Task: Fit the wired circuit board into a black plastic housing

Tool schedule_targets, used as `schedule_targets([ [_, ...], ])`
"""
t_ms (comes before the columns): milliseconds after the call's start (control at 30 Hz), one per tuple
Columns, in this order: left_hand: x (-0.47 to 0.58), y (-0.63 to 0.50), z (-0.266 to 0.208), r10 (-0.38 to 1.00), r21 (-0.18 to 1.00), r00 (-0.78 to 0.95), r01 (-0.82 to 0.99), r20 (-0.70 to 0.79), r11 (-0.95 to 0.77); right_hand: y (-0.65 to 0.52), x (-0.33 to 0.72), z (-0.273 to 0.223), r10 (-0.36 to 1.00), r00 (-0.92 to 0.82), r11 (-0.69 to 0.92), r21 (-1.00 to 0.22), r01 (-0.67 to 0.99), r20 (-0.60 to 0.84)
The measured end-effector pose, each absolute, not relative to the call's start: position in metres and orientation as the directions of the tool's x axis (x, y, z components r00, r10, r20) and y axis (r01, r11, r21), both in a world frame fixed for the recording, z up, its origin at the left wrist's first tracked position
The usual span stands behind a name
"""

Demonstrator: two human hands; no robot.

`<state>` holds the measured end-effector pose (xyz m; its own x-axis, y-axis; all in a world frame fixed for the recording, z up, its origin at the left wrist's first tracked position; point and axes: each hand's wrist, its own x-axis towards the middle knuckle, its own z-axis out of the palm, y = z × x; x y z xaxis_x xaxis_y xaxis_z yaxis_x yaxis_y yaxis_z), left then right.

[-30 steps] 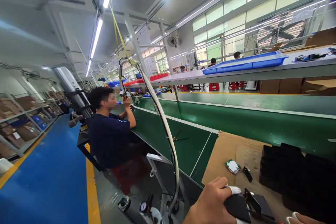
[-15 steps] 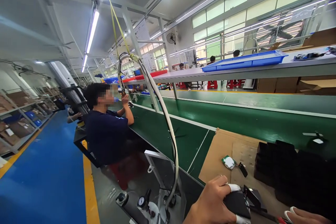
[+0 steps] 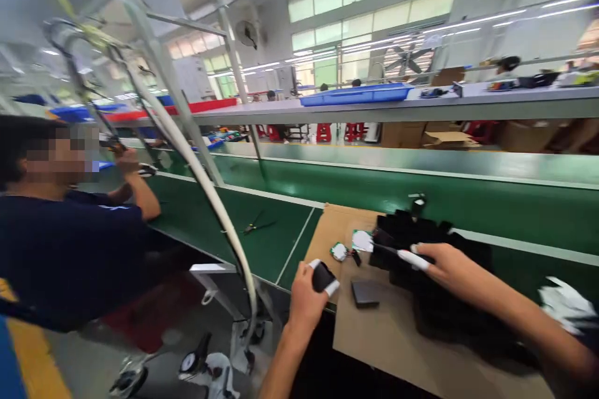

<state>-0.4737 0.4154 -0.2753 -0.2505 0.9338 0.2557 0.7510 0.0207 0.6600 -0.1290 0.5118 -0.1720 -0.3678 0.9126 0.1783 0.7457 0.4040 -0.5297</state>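
Observation:
My left hand (image 3: pixel 306 299), with white finger cots, is closed around a small black plastic case (image 3: pixel 322 277) at the cardboard's left edge. My right hand (image 3: pixel 435 260) reaches over the cardboard, its covered fingers pinched on a thin dark tool (image 3: pixel 386 250) of a kind I cannot make out. That tool points at a round white part on a green circuit board (image 3: pixel 362 240); whether they touch is unclear. A second such board (image 3: pixel 339 252) lies to its left, beside a small black piece (image 3: pixel 356 258). Between my hands a flat black cover (image 3: pixel 364 294) lies on the cardboard.
Many black pieces (image 3: pixel 449 299) are massed on the cardboard sheet (image 3: pixel 374 349). Pliers (image 3: pixel 255 226) lie on the green bench (image 3: pixel 285 215). A co-worker (image 3: pixel 70 243) sits at left. A pale hose (image 3: pixel 206 184) stands before the bench; a blue tray (image 3: pixel 355 95) rests on the shelf.
The view has swung right. My left hand still holds the black case, now apart from my right hand. My right hand has moved forward to the boards; the flat cover lies on the cardboard.

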Motion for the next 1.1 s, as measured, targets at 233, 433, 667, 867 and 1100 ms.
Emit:
schedule_targets([
  [233, -0.475, 0.451, -0.290, 0.911, 0.535, -0.317, 0.834, 0.265, 0.135, 0.516, -0.208, -0.182, 0.922, -0.386, 0.350, -0.400, 0.847, -0.011],
  [433, -0.478, 0.453, -0.297, 0.904, 0.482, -0.315, 0.864, 0.290, 0.147, 0.557, -0.269, -0.186, 0.924, -0.374, 0.339, -0.278, 0.899, -0.079],
  [667, -0.485, 0.451, -0.305, 0.904, 0.488, -0.303, 0.864, 0.302, 0.127, 0.617, -0.316, -0.182, 0.894, -0.329, 0.274, -0.212, 0.938, -0.303],
  [867, -0.489, 0.451, -0.308, 0.902, 0.521, -0.309, 0.846, 0.302, 0.116, 0.636, -0.329, -0.180, 0.822, -0.320, 0.233, -0.235, 0.944, -0.471],
  [1100, -0.493, 0.452, -0.314, 0.889, 0.589, -0.325, 0.804, 0.322, 0.080, 0.639, -0.312, -0.149, 0.812, -0.259, 0.147, -0.246, 0.958, -0.523],
])
